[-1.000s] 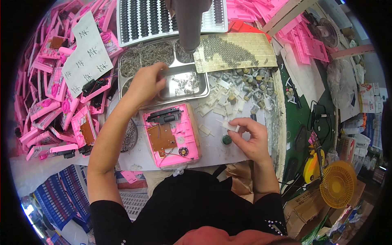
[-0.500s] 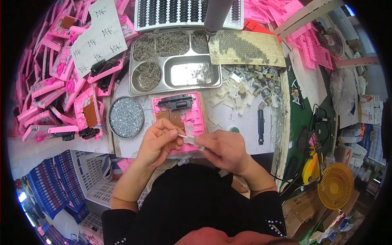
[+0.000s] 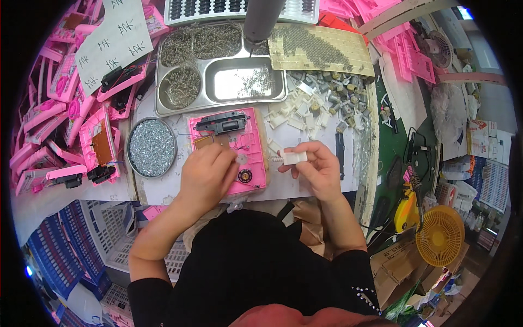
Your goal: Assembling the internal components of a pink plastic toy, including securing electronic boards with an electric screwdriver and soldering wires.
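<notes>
My right hand (image 3: 321, 170) pinches a small white plastic holder (image 3: 295, 158), with a thin coil spring (image 3: 276, 159) sticking out from its left end. The pink plastic casing (image 3: 256, 144) lies open-side up in front of me. My left hand (image 3: 207, 177) rests over the casing's left side, fingers curled and pressed together; anything in them is hidden. A black mechanism (image 3: 226, 123) spans the casing's top, a brown circuit board (image 3: 210, 140) lies partly under my fingers, and a round black part (image 3: 245, 175) sits near the lower edge. A whitish disc (image 3: 241, 159) shows beside my left fingertips.
A round tin of screws (image 3: 152, 147) stands left of the casing. Beyond it is a metal compartment tray (image 3: 163, 103) of springs. White holders and small motors (image 3: 338, 98) are heaped at right. Pink casings (image 3: 60, 120) pile up at left. A grey post (image 3: 261, 22) hangs above the tray.
My hands have come apart. The right moved right with the white holder; the left turned over onto the casing. The round black part now shows. The whole view shifted slightly.
</notes>
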Tool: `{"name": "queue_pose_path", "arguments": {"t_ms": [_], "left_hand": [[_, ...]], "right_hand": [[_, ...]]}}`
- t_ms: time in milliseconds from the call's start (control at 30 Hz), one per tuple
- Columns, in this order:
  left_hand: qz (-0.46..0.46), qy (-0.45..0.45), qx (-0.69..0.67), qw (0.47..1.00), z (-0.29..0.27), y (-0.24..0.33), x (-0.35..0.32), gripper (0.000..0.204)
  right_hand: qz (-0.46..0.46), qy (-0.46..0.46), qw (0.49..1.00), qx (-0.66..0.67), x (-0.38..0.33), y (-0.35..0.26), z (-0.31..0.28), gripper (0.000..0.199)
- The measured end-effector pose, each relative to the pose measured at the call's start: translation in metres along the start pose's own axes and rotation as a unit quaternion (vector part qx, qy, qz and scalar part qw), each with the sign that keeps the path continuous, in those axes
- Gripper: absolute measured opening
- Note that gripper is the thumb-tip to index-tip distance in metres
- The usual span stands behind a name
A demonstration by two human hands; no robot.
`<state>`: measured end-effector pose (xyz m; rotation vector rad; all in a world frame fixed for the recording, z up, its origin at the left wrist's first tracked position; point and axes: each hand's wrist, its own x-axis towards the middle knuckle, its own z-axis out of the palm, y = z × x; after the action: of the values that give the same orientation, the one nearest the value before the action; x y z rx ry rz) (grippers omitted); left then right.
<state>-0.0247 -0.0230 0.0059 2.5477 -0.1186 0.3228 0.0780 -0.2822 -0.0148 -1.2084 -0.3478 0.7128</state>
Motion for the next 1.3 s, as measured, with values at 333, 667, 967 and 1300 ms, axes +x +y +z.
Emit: {"name": "queue_pose_path", "arguments": {"t_ms": [333, 667, 967, 1300], "left_hand": [[-0.081, -0.11, 0.18, 0.974, 0.023, 0.006, 0.024, 0.017], [-0.13, 0.001, 0.109, 0.986, 0.03, 0.012, 0.016, 0.013], [0.038, 0.032, 0.017, 0.999, 0.032, -0.009, 0.014, 0.02], [0.055, 0.078, -0.072, 0.993, 0.023, -0.031, -0.022, 0.024]], "right_hand": [[-0.009, 0.016, 0.999, -0.038, 0.005, -0.009, -0.001, 0.03], [-0.019, 0.011, 0.998, -0.059, 0.011, -0.012, -0.008, 0.031], [-0.037, 0.016, 0.986, -0.159, 0.021, -0.012, -0.007, 0.027], [-0.242, -0.101, 0.82, -0.508, 0.05, -0.009, 0.016, 0.032]]}}
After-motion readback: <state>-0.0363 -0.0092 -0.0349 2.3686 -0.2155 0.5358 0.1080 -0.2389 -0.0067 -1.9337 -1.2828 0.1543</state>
